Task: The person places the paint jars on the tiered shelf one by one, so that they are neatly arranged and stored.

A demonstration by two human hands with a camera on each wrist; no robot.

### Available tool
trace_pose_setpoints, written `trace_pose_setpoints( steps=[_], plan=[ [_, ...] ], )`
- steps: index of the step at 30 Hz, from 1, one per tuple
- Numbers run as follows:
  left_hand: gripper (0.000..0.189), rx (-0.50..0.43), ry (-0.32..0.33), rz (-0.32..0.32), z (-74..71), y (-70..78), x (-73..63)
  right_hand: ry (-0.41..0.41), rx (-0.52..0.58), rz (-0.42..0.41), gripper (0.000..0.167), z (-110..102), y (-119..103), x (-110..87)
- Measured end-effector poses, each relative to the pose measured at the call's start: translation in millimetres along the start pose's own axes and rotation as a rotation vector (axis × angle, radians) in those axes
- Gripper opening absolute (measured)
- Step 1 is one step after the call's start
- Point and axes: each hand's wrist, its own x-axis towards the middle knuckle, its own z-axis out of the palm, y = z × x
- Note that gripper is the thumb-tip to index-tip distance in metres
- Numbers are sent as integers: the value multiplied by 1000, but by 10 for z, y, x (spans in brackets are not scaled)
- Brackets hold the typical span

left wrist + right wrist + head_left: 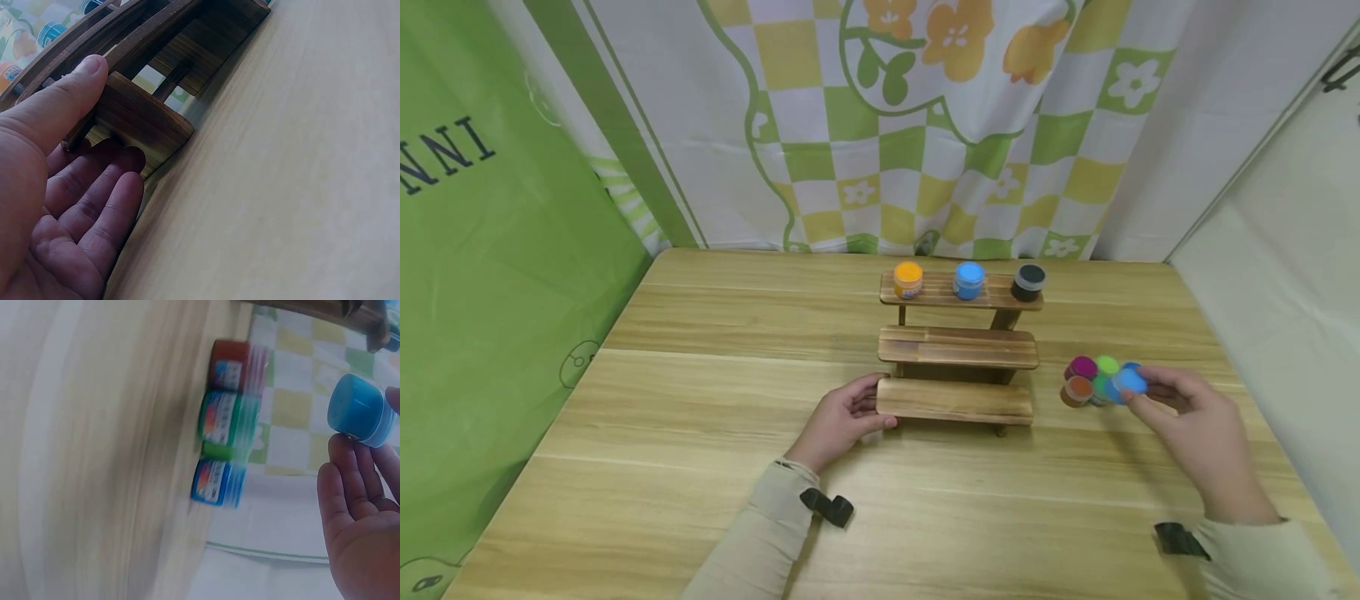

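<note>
A three-tier wooden stand point(955, 402) stands on the table. My left hand point(842, 421) holds the left end of its lowest step, thumb along the front edge. In the left wrist view the thumb point(87, 78) lies against the wood point(144, 112) and the fingers curl beneath. My right hand point(1198, 425) pinches a light blue paint jar point(359, 409) between thumb and fingers, raised off the table. Below that jar stand several others: a brown jar point(228, 365), a green jar point(219, 419), a dark blue jar point(211, 481) and a purple jar point(1081, 367).
On the stand's top step sit an orange jar point(907, 280), a blue jar point(968, 281) and a black jar point(1028, 282). A checked curtain point(910, 158) hangs behind the wooden table point(715, 400). Green cloth point(490, 250) hangs at the left.
</note>
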Motion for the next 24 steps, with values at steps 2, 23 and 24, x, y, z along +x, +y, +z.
trace_pose_setpoints(
  steps=[2, 23, 24],
  plan=[
    [72, 0, 1, 1, -1, 0, 0, 13, 27, -11, 46, 44, -36, -16],
    [73, 0, -3, 4, -5, -25, 10, 72, 247, -103, 39, 417, -453, -82],
    [73, 1, -2, 4, -5, -24, 9, 69, 256, -106, 40, 424, -477, -82]
  ],
)
